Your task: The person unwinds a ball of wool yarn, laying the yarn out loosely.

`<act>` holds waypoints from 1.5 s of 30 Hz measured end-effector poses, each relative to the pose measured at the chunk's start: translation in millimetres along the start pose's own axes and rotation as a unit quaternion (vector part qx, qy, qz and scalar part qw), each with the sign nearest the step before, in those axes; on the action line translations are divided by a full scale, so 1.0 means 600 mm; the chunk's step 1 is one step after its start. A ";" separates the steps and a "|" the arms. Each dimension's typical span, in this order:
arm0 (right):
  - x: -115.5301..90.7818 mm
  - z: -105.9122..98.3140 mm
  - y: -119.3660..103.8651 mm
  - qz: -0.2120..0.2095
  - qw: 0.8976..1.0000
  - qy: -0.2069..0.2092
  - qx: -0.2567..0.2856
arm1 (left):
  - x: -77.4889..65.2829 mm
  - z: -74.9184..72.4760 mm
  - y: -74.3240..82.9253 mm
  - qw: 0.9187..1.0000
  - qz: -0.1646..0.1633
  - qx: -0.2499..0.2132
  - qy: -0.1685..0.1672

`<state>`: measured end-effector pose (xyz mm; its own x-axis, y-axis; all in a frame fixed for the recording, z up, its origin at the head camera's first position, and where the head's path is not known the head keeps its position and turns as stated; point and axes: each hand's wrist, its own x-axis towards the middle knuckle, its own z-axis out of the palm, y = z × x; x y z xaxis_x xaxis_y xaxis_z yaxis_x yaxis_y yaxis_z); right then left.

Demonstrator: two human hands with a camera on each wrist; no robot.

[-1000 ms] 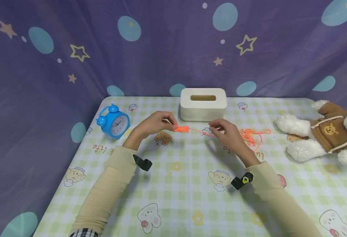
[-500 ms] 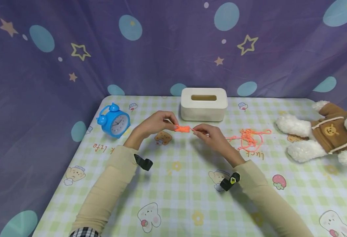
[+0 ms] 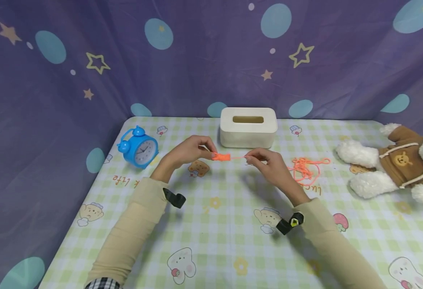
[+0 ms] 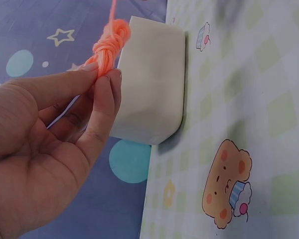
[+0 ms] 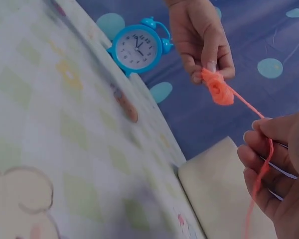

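Above the table, my left hand point(image 3: 191, 151) pinches one end of a small wound bundle of orange yarn point(image 3: 222, 157). In the left wrist view the bundle point(image 4: 109, 47) shows its wraps, gripped between thumb and fingertips. My right hand point(image 3: 269, 163) is off to the right, thumb and forefinger pinching the yarn strand point(image 5: 248, 105) that runs taut from the bundle. Past the right fingers, the strand hangs down across the palm in the right wrist view. A loose tangle of the same yarn point(image 3: 304, 168) lies on the table beyond the right wrist.
Behind the hands stands a white tissue box point(image 3: 248, 138). To the left is a blue alarm clock point(image 3: 139, 147), and at the right edge lies a plush bear point(image 3: 402, 158) in a brown hoodie. A checkered cloth point(image 3: 211, 241) covers the table; a purple curtain hangs behind.
My right hand came in close beside the bundle half a second ago, and has since drawn back right, straightening the strand. My left hand has held its place with the bundle.
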<state>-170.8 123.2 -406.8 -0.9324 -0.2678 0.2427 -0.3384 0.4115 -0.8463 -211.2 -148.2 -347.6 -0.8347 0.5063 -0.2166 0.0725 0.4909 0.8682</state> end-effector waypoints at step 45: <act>-0.048 -0.160 0.084 0.100 0.971 0.211 -0.056 | 0.003 -0.007 -0.014 1.000 0.000 0.003 -0.004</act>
<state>-173.4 235.2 -410.9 -0.9417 0.1980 0.2719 -0.1355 0.5165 -0.8455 -215.3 -154.4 -353.4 -0.8305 0.5118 -0.2199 0.0755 0.4946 0.8658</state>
